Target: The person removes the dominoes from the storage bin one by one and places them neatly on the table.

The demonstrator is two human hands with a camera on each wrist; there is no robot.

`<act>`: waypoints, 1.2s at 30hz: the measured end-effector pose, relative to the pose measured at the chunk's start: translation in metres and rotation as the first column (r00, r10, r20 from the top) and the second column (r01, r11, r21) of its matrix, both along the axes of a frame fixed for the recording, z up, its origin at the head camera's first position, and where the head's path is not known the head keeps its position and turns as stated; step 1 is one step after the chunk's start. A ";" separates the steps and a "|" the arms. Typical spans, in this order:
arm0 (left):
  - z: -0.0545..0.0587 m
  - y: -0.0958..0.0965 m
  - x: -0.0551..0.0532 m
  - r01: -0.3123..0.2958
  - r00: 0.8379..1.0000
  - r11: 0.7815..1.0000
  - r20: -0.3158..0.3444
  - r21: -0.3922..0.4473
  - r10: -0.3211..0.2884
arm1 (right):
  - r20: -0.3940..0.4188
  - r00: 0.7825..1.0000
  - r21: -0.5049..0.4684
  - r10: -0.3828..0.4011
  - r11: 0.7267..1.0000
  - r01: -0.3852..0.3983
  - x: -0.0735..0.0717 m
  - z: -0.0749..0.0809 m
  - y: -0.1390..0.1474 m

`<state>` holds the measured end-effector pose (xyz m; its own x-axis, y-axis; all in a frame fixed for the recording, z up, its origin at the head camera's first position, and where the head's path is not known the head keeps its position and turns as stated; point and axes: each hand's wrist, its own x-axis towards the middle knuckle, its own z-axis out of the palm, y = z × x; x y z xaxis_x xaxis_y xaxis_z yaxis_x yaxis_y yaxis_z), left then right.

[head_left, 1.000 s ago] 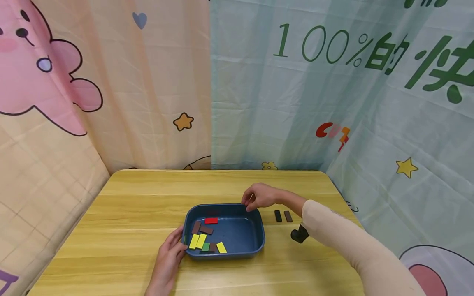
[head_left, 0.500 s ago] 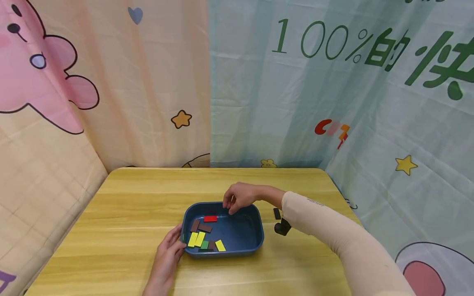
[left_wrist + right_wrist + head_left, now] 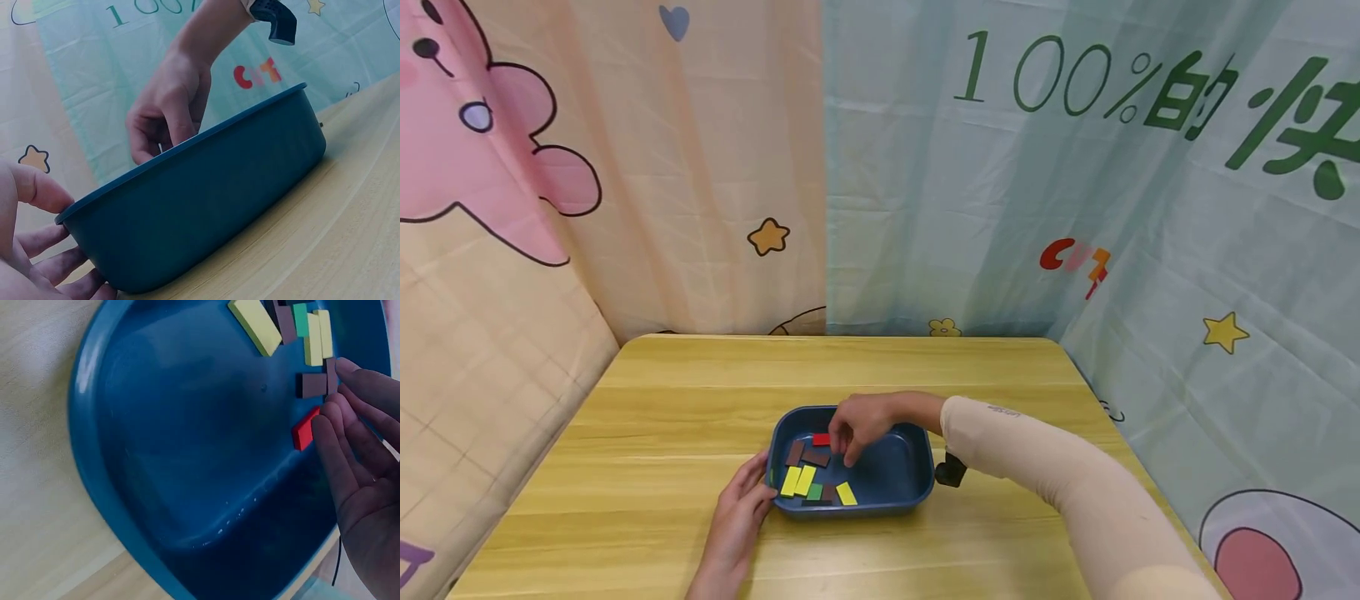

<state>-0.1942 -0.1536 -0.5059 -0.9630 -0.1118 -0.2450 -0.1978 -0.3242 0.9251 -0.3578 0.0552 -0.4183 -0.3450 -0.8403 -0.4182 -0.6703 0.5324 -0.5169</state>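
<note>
- A left hand point(image 3: 733, 510) grips one end of a blue tray point(image 3: 887, 471), thumb on the rim, fingers against the outer wall.
- Above the tray floor, a right hand point(image 3: 865, 417) bends its fingers loosely, a narrow gap between thumb and fingertips.
- A red block point(image 3: 304, 432) lies just beside those fingertips; brown blocks point(image 3: 816, 457) and yellow blocks point(image 3: 805, 481) lie toward the left fingers.

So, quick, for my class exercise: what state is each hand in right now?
Left hand: closed on the bin, holding it at one end.
Right hand: over the bin; cannot tell whether it holds anything.
</note>
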 end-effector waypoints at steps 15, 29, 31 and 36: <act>-0.001 0.001 0.000 -0.002 1.000 1.000 -0.003 -0.002 0.002 | -0.058 0.991 0.161 0.119 0.981 -0.108 0.006 -0.030 -0.020; 0.001 0.000 -0.001 -0.008 1.000 1.000 -0.030 0.010 0.008 | -0.213 0.950 0.183 0.230 0.964 -0.192 0.014 -0.032 -0.025; 0.000 -0.001 -0.001 -0.007 1.000 1.000 -0.029 0.010 0.008 | -0.207 0.955 0.168 0.211 0.970 -0.177 0.014 -0.031 -0.024; 0.000 -0.001 -0.001 -0.004 1.000 1.000 -0.021 0.003 0.005 | -0.184 0.968 0.130 0.173 0.980 -0.151 0.014 -0.034 -0.020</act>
